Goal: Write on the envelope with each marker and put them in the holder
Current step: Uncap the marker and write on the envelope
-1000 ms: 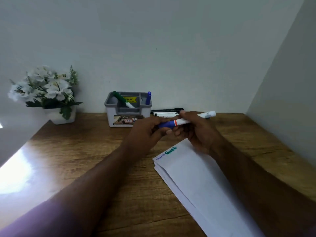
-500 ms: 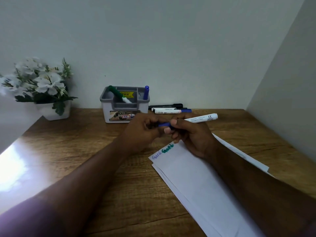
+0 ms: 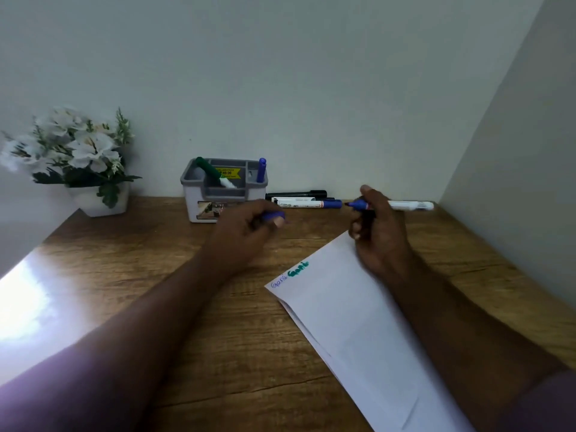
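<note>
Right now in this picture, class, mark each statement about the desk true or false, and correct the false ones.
1. The right hand holds an uncapped blue marker. True.
2. The left hand holds the blue cap. True.
3. The grey holder is empty. False: a green marker and a blue pen stand in it.
4. The envelope has no writing on it. False: blue and green writing sits near its top left corner.
5. Two markers, a black one and a blue-capped one, lie on the desk to the holder's right. True.
</note>
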`<state>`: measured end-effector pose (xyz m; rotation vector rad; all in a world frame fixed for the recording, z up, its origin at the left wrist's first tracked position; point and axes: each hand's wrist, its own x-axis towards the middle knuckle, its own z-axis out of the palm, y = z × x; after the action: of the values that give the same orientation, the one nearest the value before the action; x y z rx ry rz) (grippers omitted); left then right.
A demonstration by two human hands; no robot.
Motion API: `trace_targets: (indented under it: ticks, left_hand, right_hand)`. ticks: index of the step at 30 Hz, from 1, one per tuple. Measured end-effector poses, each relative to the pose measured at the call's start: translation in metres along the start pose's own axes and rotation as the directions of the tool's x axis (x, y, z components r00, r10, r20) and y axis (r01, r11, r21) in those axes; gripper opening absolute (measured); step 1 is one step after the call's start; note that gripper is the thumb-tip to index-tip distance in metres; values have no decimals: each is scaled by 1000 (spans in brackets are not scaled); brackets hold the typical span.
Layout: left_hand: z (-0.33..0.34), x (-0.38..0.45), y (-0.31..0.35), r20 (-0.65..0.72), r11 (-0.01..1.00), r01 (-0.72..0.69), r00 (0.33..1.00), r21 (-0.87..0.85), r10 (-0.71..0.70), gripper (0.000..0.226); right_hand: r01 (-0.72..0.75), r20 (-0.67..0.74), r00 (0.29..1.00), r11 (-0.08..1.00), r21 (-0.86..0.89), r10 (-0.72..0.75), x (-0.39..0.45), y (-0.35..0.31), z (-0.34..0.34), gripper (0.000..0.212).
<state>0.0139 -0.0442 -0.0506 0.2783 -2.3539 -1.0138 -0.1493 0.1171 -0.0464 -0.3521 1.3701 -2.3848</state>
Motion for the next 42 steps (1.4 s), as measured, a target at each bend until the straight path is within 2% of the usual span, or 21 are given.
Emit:
trace_targets:
  ticks: [2, 5, 9, 12, 15, 18, 21, 26, 37, 42]
  left_hand:
    - [13, 1, 10, 116, 999, 6, 993, -43, -1, 15]
    - [16, 2, 13, 161, 996, -30, 986, -87, 44, 27]
    - [20, 0, 14, 376, 977, -21, 925, 213, -62, 55]
    - [19, 1, 14, 474, 957, -29, 873, 288, -116, 62]
    - [19, 2, 16, 494, 955, -19, 859, 295, -136, 60]
    - [19, 4, 15, 497, 945, -25, 855, 327, -150, 59]
    - [20, 6, 13, 505, 940, -23, 848, 340, -162, 59]
    - [21, 8, 13, 513, 942, -3, 839, 334, -179, 57]
    - [23, 9, 10, 523, 951, -30, 840, 308, -143, 45]
    - [23, 9, 8, 520, 956, -18, 842, 293, -144, 44]
  right_hand:
    - [2, 101, 995, 994, -113, 9, -5, 9, 9, 22]
    - [44, 206, 978, 968, -248, 9, -6, 14, 11, 20]
    - [16, 230, 972, 958, -286, 53, -5, 17, 10, 19]
    - [-47, 240, 964, 964, -263, 113, -2, 16, 9, 12]
    - [-56, 332, 924, 923, -380, 192, -2, 10, 7, 13]
    - [72, 411, 882, 797, -600, 229, -7, 4, 2, 10]
    - [169, 452, 858, 698, -696, 243, -9, 1, -2, 8]
    - [211, 452, 860, 642, -737, 236, -13, 0, -2, 7]
    - [313, 526, 808, 564, -764, 264, -17, 1, 0, 5]
    - [274, 488, 828, 560, -782, 277, -16, -1, -1, 8]
